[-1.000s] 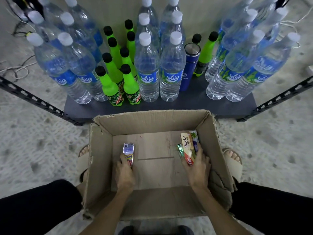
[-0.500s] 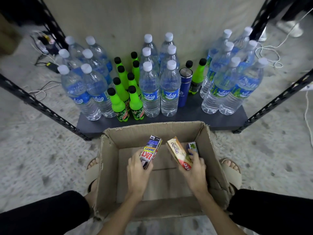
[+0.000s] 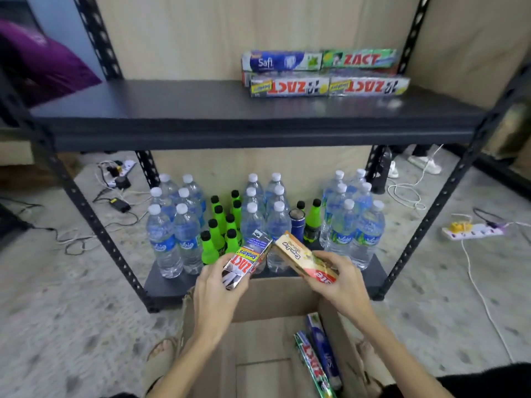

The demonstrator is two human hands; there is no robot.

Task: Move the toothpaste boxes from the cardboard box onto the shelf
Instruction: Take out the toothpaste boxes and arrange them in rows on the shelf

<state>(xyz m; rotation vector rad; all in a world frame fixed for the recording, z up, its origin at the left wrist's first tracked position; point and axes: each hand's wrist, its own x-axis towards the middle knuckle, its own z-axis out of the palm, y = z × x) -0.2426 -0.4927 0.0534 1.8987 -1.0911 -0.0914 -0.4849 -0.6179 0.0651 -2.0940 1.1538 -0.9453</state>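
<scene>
Two toothpaste boxes remain in the cardboard box, against its right wall. Both hands have risen out of it since half a second ago. The left hand has its fingers curled round a ZACT Smokers box; the right hand grips a yellowish box, both now held above the box's far rim. Beyond, the upper shelf, newly in view, carries four stacked toothpaste cartons.

Glossy cartons, matt shelving

Shiny printed toothpaste boxes on a matt dark shelf; rough brown cardboard box; clear plastic water bottles; speckled, rough floor.
</scene>
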